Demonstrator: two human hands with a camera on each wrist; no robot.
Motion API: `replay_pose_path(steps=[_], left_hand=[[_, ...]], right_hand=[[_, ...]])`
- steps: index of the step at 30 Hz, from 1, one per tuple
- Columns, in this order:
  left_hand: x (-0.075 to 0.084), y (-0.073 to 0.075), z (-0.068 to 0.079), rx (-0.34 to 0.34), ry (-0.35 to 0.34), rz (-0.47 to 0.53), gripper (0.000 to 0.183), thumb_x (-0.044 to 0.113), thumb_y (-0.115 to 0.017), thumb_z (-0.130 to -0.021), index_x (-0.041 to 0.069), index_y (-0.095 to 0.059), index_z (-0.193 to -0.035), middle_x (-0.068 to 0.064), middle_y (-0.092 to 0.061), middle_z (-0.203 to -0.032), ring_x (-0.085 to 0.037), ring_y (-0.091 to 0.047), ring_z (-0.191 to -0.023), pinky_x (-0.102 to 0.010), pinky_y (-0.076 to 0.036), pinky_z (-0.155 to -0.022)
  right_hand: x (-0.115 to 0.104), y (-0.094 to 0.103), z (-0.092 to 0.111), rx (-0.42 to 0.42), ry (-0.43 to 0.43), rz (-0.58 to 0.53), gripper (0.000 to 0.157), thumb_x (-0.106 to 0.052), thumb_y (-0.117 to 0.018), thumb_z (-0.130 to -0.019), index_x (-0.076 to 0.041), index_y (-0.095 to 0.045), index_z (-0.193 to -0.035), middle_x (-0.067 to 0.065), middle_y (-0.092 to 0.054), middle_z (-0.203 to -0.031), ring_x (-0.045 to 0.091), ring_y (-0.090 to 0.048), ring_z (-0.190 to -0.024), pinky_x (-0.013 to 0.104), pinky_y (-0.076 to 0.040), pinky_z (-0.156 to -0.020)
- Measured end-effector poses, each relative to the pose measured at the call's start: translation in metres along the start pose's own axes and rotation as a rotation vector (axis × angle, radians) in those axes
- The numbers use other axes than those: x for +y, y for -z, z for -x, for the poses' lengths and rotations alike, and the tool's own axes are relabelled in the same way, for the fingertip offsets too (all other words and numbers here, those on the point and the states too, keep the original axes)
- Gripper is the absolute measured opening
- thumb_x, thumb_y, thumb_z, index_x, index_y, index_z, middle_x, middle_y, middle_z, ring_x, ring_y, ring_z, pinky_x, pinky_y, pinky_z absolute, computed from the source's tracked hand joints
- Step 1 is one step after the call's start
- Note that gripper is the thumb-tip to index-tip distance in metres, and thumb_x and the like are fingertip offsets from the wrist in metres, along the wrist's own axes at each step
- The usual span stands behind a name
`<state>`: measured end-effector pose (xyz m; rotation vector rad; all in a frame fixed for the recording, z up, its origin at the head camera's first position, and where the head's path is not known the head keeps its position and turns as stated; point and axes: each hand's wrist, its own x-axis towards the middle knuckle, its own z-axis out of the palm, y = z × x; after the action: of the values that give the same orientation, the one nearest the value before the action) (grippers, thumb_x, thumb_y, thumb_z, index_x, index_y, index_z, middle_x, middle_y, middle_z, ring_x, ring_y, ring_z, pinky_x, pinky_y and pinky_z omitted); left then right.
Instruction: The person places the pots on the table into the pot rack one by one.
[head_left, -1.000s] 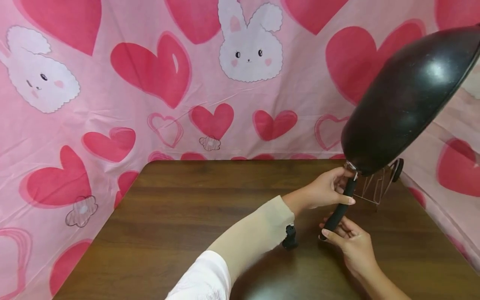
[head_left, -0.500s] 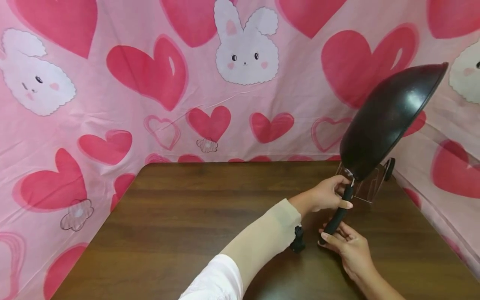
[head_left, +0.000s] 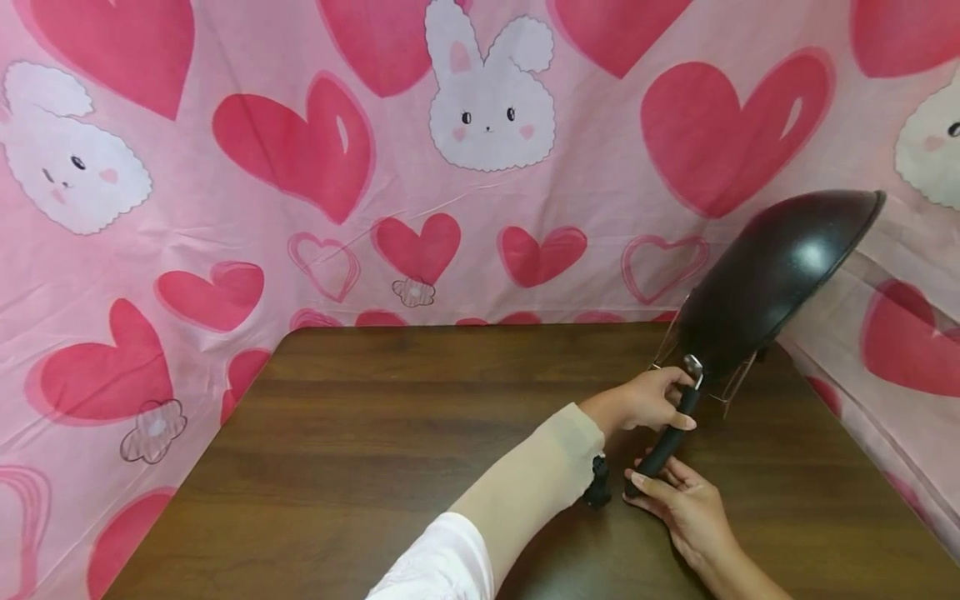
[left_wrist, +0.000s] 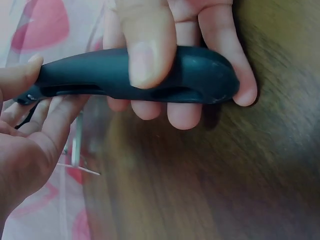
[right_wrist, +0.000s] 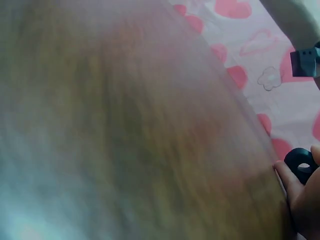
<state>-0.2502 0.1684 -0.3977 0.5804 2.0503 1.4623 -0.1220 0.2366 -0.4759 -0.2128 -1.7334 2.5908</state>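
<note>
A black wok [head_left: 772, 275] stands tilted at the right of the head view, its rounded outside facing me and its inside hidden. My left hand [head_left: 648, 400] grips the upper part of its black handle [head_left: 658, 450], just below the metal joint. Lower down, my right hand [head_left: 686, 500] pinches the handle's end between thumb and fingers. In the left wrist view the right thumb lies across the handle [left_wrist: 100, 75]. The right wrist view shows the hole at the handle's end [right_wrist: 295, 162]. A thin wire rack [head_left: 731, 392] shows on both sides of the wok's lower part.
The brown wooden table [head_left: 375, 433] reaches back to a pink cloth [head_left: 337, 167] printed with hearts and rabbits. This cloth also hangs along the left and right sides. A small black device [head_left: 597, 483] sits at my left wrist.
The wok has come down and away from me, its rim dropping well below its earlier height and its base now overlapping the wire rack. Both hands have kept their hold on the handle, moving slightly down.
</note>
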Motion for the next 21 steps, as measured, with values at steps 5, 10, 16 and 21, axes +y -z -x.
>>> replay_pose_path(steps=[5, 10, 16, 21], left_hand=[[-0.008, 0.003, -0.002, 0.002, 0.029, -0.010, 0.049, -0.007, -0.075, -0.080, 0.010, -0.059, -0.123, -0.006, -0.065, -0.096, -0.015, -0.064, -0.074, -0.036, -0.057, -0.062], [-0.010, 0.002, -0.001, 0.020, 0.010, -0.064, 0.055, -0.003, -0.077, -0.080, 0.014, -0.060, -0.129, -0.004, -0.068, -0.105, -0.013, -0.066, -0.077, -0.031, -0.057, -0.058], [-0.016, 0.000, 0.004, 0.074, -0.010, -0.046, 0.058, -0.003, -0.080, -0.077, 0.015, -0.061, -0.130, -0.002, -0.070, -0.098, -0.010, -0.065, -0.070, -0.030, -0.057, -0.058], [-0.021, 0.004, 0.008, 0.092, -0.022, 0.065, 0.056, -0.009, -0.077, -0.077, 0.008, -0.061, -0.128, -0.005, -0.070, -0.097, -0.014, -0.068, -0.072, -0.033, -0.058, -0.061]], right_hand=[[0.000, -0.005, -0.002, 0.034, -0.068, 0.077, 0.044, 0.009, -0.064, -0.088, 0.004, -0.053, -0.130, 0.008, -0.063, -0.106, 0.017, -0.068, -0.094, 0.038, -0.057, -0.079], [-0.006, -0.004, -0.004, 0.088, -0.109, 0.235, 0.065, 0.004, -0.069, -0.087, 0.019, -0.033, -0.139, 0.008, -0.067, -0.102, 0.012, -0.068, -0.089, 0.032, -0.056, -0.080], [-0.016, 0.004, -0.004, 0.139, -0.064, 0.263, 0.067, 0.001, -0.072, -0.085, 0.018, -0.034, -0.138, 0.000, -0.068, -0.098, 0.011, -0.069, -0.087, 0.032, -0.056, -0.079], [-0.025, 0.009, -0.001, 0.192, 0.030, 0.253, 0.057, 0.001, -0.074, -0.084, 0.011, -0.041, -0.129, -0.001, -0.063, -0.097, 0.010, -0.068, -0.084, 0.031, -0.057, -0.074]])
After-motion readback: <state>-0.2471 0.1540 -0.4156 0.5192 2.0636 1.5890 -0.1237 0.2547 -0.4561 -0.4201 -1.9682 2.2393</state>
